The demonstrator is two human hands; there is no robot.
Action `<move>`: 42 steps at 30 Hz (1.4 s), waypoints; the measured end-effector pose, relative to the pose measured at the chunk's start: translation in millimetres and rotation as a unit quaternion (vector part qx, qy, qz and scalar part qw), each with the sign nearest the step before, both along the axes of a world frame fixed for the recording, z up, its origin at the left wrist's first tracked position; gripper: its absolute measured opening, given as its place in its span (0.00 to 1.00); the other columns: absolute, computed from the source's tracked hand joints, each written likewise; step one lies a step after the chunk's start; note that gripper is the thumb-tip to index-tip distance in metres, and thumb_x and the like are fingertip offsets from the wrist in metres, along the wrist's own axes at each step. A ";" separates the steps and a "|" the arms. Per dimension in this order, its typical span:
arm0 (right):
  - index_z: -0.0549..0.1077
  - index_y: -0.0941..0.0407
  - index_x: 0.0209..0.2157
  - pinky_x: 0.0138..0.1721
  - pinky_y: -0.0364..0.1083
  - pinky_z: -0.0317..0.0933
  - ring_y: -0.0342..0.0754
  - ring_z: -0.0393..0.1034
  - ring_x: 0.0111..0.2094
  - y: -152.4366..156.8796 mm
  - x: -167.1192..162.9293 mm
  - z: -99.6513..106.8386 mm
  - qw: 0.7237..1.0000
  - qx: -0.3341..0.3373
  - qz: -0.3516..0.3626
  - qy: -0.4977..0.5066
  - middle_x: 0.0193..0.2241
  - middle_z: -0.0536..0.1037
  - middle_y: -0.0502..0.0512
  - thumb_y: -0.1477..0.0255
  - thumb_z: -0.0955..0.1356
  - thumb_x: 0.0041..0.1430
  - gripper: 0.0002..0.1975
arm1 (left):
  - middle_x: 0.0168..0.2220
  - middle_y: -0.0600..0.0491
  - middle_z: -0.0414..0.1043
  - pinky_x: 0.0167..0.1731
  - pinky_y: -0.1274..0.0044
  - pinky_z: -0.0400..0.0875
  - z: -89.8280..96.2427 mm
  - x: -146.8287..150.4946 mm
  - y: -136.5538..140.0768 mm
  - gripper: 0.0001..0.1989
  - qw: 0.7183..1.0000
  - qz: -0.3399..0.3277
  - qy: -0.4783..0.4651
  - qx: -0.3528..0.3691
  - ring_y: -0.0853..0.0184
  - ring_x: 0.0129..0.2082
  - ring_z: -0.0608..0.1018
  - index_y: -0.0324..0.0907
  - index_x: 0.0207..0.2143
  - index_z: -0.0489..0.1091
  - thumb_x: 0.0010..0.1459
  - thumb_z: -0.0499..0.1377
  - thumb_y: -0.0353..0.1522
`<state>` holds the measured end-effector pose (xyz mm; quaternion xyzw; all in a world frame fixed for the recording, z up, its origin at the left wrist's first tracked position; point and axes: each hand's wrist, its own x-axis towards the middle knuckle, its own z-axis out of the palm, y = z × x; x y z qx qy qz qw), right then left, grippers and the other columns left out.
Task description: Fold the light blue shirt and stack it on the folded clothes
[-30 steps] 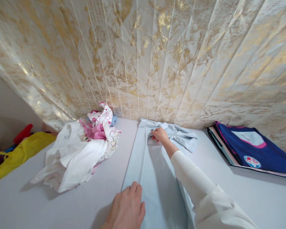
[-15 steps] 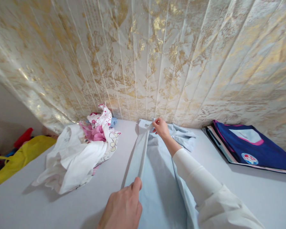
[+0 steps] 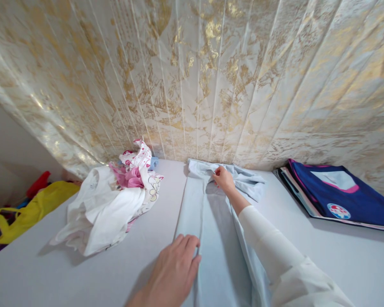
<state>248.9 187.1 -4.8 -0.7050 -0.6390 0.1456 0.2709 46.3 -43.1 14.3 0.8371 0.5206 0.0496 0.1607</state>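
Garment [image 3: 219,256], light blue, 1, laid on white table [image 3: 168,196] under your 2 hands | left hand [image 3: 176,268]: fingers together at its left edge, grip unclear | right hand [image 3: 223,178]: fingertips pinching bunched far end | risk: skewed creases, should your pulls differ

Rested the left hand [image 3: 176,268] on the left side of a pale blue garment [image 3: 219,234] and pinched its bunched far part with the right hand [image 3: 224,178]. Had a crumpled heap of clothes [image 3: 105,209] left of both hands, a folded stack [image 3: 371,209] right of them, and a gold-patterned curtain [image 3: 205,81] beyond.
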 end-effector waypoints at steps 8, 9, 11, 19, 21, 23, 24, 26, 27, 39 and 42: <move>0.63 0.60 0.56 0.57 0.51 0.55 0.54 0.61 0.58 -68.6 -51.8 1.6 0.968 0.078 0.219 -0.090 0.58 0.67 0.64 0.78 0.64 0.58 0.23 | 0.68 0.50 0.49 0.58 0.69 0.56 -49.4 -68.2 5.6 0.29 0.978 -0.122 0.037 0.167 0.61 0.67 0.54 0.45 0.67 0.48 0.66 0.49 0.28; 0.63 0.59 0.57 0.58 0.51 0.55 0.54 0.59 0.60 -80.8 -59.7 -4.1 0.959 0.072 0.256 -0.097 0.60 0.66 0.63 0.76 0.65 0.59 0.24 | 0.68 0.50 0.48 0.58 0.70 0.55 -50.3 -70.4 4.3 0.29 0.978 -0.127 0.037 0.161 0.62 0.67 0.53 0.45 0.68 0.46 0.67 0.48 0.28; 0.64 0.60 0.58 0.60 0.52 0.52 0.55 0.54 0.64 -102.2 -70.1 -14.9 0.945 0.057 0.304 -0.108 0.63 0.62 0.63 0.73 0.67 0.60 0.24 | 0.68 0.50 0.47 0.59 0.69 0.54 -48.1 -71.7 1.1 0.28 0.980 -0.133 0.035 0.146 0.62 0.68 0.52 0.46 0.68 0.44 0.68 0.48 0.30; 0.63 0.60 0.58 0.60 0.58 0.50 0.58 0.46 0.66 -176.5 -45.5 7.3 0.906 0.039 0.405 -0.119 0.64 0.59 0.64 0.82 0.62 0.56 0.27 | 0.68 0.48 0.46 0.62 0.63 0.51 -28.3 -84.9 -12.2 0.31 0.981 -0.164 0.022 0.101 0.58 0.68 0.50 0.47 0.68 0.44 0.67 0.53 0.35; 0.68 0.55 0.53 0.56 0.53 0.55 0.53 0.56 0.60 -201.3 -34.4 16.5 0.868 0.034 0.488 -0.085 0.58 0.67 0.58 0.86 0.61 0.51 0.27 | 0.68 0.48 0.49 0.62 0.64 0.51 -25.0 -88.5 -13.7 0.30 0.980 -0.181 0.005 0.085 0.59 0.68 0.52 0.48 0.68 0.47 0.67 0.54 0.34; 0.71 0.53 0.47 0.51 0.50 0.58 0.51 0.63 0.52 -223.5 -25.7 19.3 0.842 0.024 0.537 -0.053 0.52 0.71 0.56 0.86 0.62 0.51 0.23 | 0.67 0.48 0.50 0.62 0.65 0.52 -22.5 -89.8 -13.8 0.29 0.978 -0.197 -0.005 0.063 0.60 0.67 0.54 0.49 0.68 0.47 0.67 0.53 0.32; 0.71 0.53 0.44 0.50 0.49 0.58 0.50 0.64 0.49 -232.4 -22.7 18.3 0.836 0.020 0.547 -0.042 0.50 0.72 0.55 0.86 0.62 0.52 0.20 | 0.67 0.48 0.50 0.62 0.65 0.53 -21.5 -89.8 -13.5 0.29 0.978 -0.202 -0.009 0.053 0.61 0.67 0.55 0.49 0.68 0.47 0.67 0.53 0.32; 0.71 0.53 0.42 0.48 0.47 0.58 0.48 0.65 0.45 -244.9 -19.8 13.3 0.834 0.019 0.551 -0.028 0.46 0.73 0.54 0.84 0.63 0.56 0.16 | 0.67 0.48 0.51 0.62 0.65 0.53 -20.4 -88.7 -13.0 0.29 0.978 -0.204 -0.014 0.041 0.61 0.66 0.56 0.50 0.67 0.47 0.67 0.53 0.32; 0.71 0.53 0.42 0.48 0.47 0.58 0.48 0.64 0.45 -248.6 -19.9 10.0 0.834 0.021 0.551 -0.025 0.45 0.74 0.54 0.83 0.63 0.58 0.15 | 0.67 0.48 0.52 0.61 0.64 0.53 -20.1 -88.0 -13.4 0.29 0.979 -0.201 -0.019 0.040 0.61 0.66 0.56 0.50 0.67 0.48 0.67 0.53 0.32; 0.71 0.54 0.43 0.42 0.47 0.59 0.47 0.66 0.38 -251.7 -25.5 -2.5 0.848 0.075 0.523 0.037 0.40 0.76 0.55 0.73 0.61 0.68 0.08 | 0.44 0.53 0.69 0.49 0.72 0.63 -11.9 -74.2 -45.0 0.09 0.973 -0.161 -0.159 0.042 0.63 0.44 0.71 0.44 0.36 0.62 0.53 0.57 0.24; 0.71 0.54 0.41 0.42 0.47 0.59 0.47 0.66 0.38 -251.9 -25.0 -0.5 0.847 0.078 0.523 0.059 0.39 0.76 0.55 0.74 0.62 0.66 0.07 | 0.42 0.54 0.69 0.48 0.72 0.62 -12.6 -72.8 -45.1 0.10 0.970 -0.167 -0.167 0.060 0.65 0.43 0.70 0.44 0.36 0.63 0.56 0.53 0.21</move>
